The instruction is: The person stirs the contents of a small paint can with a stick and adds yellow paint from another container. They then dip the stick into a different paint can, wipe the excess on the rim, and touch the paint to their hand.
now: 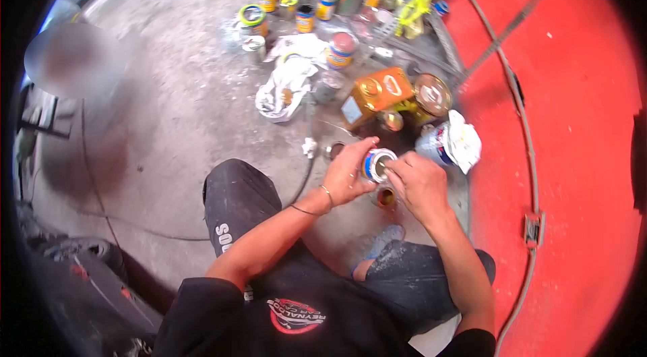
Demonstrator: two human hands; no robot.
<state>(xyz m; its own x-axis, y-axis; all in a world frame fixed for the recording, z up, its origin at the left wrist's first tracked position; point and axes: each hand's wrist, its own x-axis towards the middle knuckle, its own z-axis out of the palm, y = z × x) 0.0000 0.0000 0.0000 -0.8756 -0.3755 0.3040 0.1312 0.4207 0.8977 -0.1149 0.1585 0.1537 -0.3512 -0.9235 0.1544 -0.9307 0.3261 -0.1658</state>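
Note:
A small open can [379, 164] with a blue and white label is held between my hands, tilted so its dark opening faces me. My left hand [349, 171] is wrapped round the can's left side. At the can's opening, my right hand [419, 183] has its fingers pinched together; what they hold, if anything, is too small to name. Just below the can stands a small cup [385, 198] with amber content. An orange rectangular tin [379, 95] and a round brown can [431, 95] are beyond my hands.
Several paint cans [305, 18] and white crumpled cloths [286, 87] lie on the grey floor ahead. A container [435, 144] topped with white paper stands at the right. A strap with a buckle [534, 229] crosses the red surface [579, 155]. A hose [306, 178] runs nearby.

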